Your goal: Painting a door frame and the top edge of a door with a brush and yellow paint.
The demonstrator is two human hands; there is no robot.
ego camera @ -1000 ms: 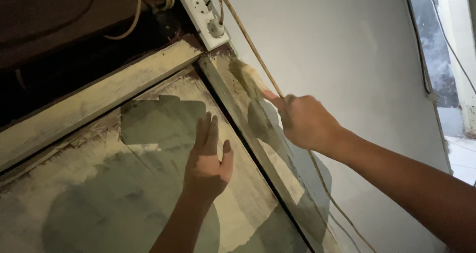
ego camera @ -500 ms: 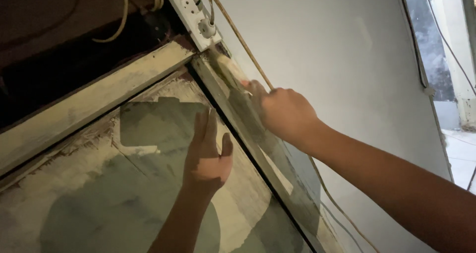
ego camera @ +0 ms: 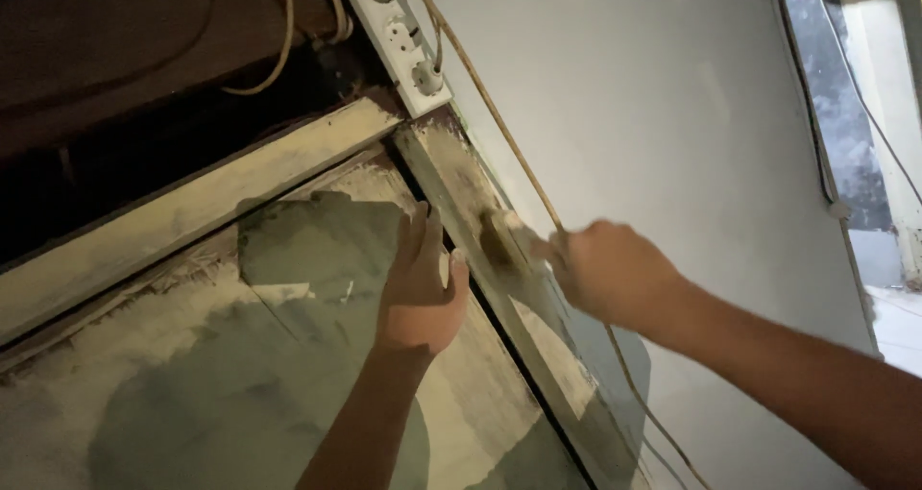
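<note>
My left hand [ego camera: 418, 288] lies flat, fingers together and pointing up, on a patchy pale-and-grey door panel [ego camera: 240, 355]. My right hand [ego camera: 615, 274] is closed around a small pale rubbing piece [ego camera: 504, 229]. It presses the piece against the scuffed upright frame strip [ego camera: 461, 178] just right of the panel. What kind of piece it is, I cannot tell. A dark smear shows on the strip under it.
A white power strip [ego camera: 399, 29] hangs at the frame's top corner. A beige cable [ego camera: 509, 139] runs from it down past my right hand. A white wall [ego camera: 672, 115] fills the right, with a bright opening [ego camera: 845, 134] beyond. Above the frame's top bar [ego camera: 192, 211] it is dark.
My right hand slid up the frame strip, then back down and to the right along it. My left hand stayed flat on the panel.
</note>
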